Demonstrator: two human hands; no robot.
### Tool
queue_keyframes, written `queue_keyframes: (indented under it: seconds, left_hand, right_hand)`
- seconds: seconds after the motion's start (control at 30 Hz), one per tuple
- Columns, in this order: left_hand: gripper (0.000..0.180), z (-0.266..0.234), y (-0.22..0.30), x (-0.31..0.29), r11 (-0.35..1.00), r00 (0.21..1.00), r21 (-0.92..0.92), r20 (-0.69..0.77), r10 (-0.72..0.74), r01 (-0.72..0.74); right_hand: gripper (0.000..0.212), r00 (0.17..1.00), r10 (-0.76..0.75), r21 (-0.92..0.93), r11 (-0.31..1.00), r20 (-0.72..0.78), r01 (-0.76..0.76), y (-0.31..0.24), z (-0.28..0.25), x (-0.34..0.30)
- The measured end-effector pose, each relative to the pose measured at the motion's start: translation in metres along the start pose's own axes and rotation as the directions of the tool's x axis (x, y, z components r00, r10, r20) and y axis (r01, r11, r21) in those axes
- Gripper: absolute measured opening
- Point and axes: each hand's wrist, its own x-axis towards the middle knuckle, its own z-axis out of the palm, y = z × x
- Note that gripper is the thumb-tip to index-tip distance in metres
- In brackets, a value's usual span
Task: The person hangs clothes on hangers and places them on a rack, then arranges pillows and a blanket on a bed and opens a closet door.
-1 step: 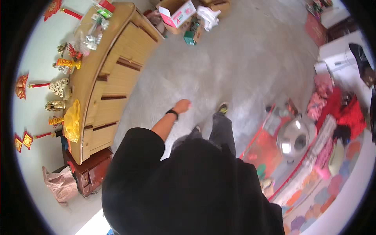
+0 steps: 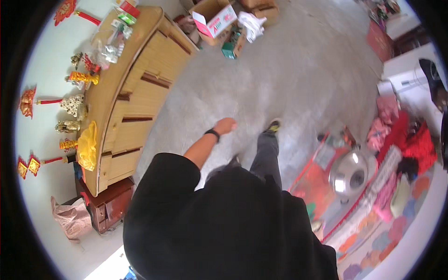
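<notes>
My left hand (image 2: 226,126) hangs over the grey floor in front of my body, with a black band (image 2: 213,135) round its wrist. Its fingers are curled under and slightly blurred, so their grip is hard to make out. No object shows in or against it. Of the things about, the wooden cabinet (image 2: 137,100) stands to its left and my shoe (image 2: 274,125) is to its right on the floor. My right hand is out of sight, hidden by or beyond my black top.
Open cardboard boxes (image 2: 215,21), a green box (image 2: 230,50) and a white bag (image 2: 252,25) lie far ahead. Ornaments and a yellow bag (image 2: 87,147) top the cabinet. At right, a lidded steel pot (image 2: 347,175) sits on a low red-edged surface (image 2: 303,179), beside red clothes (image 2: 415,144).
My left hand has shifted slightly to the right. My shoe also sits a little further right and forward, and the room has slid slightly in view.
</notes>
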Motion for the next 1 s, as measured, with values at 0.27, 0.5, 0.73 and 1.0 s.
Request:
queue_keyframes:
  seconds: [0.27,0.5,0.73,1.0]
  left_hand:
    - [0.021,-0.138,0.147,0.305,0.995,0.978,-0.079,0.195,0.077,-0.063]
    - [0.016,-0.166,0.056,0.38,0.922,0.887,0.105,0.25,-0.387,0.373]
    - [0.01,-0.247,0.08,0.628,0.857,0.595,-0.093,0.757,-0.27,0.507]
    - [0.027,-0.429,0.202,1.154,0.997,0.999,-0.067,0.034,-0.033,0.035]
  right_hand:
    - [0.021,0.959,-0.251,0.166,0.959,0.129,0.229,-0.358,-0.042,0.254]
    - [0.021,0.888,-0.458,0.187,0.869,-0.048,0.459,-0.846,-0.139,0.278]
    - [0.023,0.644,-0.756,-0.254,0.604,0.116,0.755,-1.047,-0.217,0.431]
    - [0.027,0.987,-0.157,-0.243,0.96,-0.038,0.143,-1.164,-0.391,0.45]
